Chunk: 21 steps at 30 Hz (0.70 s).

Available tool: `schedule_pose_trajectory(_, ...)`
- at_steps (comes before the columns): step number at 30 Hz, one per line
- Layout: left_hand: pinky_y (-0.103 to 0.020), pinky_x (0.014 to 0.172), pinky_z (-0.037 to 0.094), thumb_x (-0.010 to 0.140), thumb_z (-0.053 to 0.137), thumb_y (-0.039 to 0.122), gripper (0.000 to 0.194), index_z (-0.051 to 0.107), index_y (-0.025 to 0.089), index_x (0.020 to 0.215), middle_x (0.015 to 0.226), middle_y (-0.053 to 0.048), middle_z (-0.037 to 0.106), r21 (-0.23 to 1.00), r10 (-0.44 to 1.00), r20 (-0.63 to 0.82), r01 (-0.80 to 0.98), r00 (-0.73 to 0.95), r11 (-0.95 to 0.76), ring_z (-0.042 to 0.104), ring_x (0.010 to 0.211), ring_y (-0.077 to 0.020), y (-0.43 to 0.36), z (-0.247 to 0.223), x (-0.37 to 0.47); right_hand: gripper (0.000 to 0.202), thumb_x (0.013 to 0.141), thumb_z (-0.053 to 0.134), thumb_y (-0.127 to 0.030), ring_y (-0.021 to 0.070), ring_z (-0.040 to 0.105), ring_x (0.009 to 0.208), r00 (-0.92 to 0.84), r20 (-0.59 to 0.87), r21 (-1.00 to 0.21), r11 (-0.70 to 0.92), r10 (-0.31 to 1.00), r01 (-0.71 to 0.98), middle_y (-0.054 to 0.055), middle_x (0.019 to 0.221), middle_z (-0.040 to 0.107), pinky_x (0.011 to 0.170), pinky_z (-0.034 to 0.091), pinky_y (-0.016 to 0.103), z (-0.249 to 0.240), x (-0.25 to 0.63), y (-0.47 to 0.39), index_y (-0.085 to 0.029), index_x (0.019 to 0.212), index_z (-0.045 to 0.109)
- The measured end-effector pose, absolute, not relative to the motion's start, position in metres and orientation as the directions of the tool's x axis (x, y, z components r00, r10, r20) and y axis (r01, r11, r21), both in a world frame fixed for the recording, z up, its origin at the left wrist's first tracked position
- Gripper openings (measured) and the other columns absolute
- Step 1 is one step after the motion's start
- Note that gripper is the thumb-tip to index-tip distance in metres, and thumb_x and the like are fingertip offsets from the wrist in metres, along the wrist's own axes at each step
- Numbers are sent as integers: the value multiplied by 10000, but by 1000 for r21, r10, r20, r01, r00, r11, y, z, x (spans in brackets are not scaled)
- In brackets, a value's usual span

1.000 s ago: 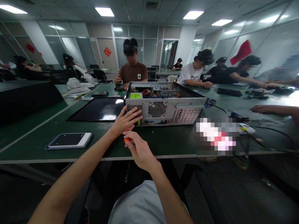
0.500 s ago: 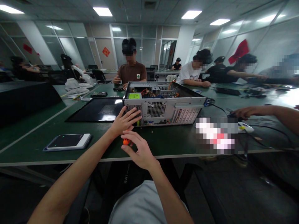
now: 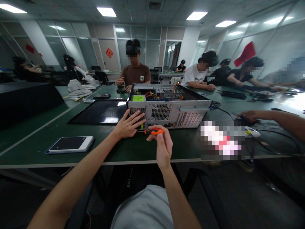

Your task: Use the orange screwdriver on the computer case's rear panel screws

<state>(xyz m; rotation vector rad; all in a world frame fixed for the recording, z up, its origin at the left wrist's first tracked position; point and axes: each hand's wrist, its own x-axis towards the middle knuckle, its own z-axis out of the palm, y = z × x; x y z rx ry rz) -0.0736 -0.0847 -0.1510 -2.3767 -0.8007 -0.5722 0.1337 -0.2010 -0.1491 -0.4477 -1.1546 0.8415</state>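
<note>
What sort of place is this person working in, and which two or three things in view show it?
Probably a shared workshop or training room for computer repair. An opened computer case lies on a long green table, the right hand holds an orange-handled screwdriver, and other people sit working at the same tables.

A white-edged tablet [image 3: 71, 143] lies on the green table [image 3: 35, 133] near a detached black side panel [image 3: 100, 112] and white desk fans [image 3: 79, 89], with seated co-workers beyond.

Glass partition walls [image 3: 78, 41] ring the office under bright ceiling panel lights [image 3: 106, 11]; a long green worktop [image 3: 35, 140] fills the room, with dark floor [image 3: 262, 197] beneath
</note>
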Motion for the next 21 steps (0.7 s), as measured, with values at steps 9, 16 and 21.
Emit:
schedule_pose_trajectory(9,-597,1284,57,815,617,178,774,435,247,1564,1653,-98,371,-420,423,498,637,757,-646,302,1548,-324,-82,-149,-80,223,935,546,-371,78,526,504,432,195,-547,463,881,-697,26,840,730,562,501,242,-138,180,-183,-193,949,679)
schedule_pose_trajectory(16,-601,1227,273,851,548,162,490,658,250,1321,1498,-92,578,-328,329,684,677,651,-659,431,1473,-301,-94,-143,-77,332,1005,357,-301,74,442,454,278,-244,-375,174,929,-911,-1,754,691,583,540,257,-136,184,-177,-192,877,644)
schedule_pose_trajectory(21,-492,952,497,863,520,144,239,735,217,938,1002,-94,739,-52,340,892,814,299,-579,663,1027,-272,-108,-131,-82,310,1006,363,-302,73,453,457,194,-306,-323,90,932,-942,6,792,705,646,577,302,-144,184,-172,-196,874,623)
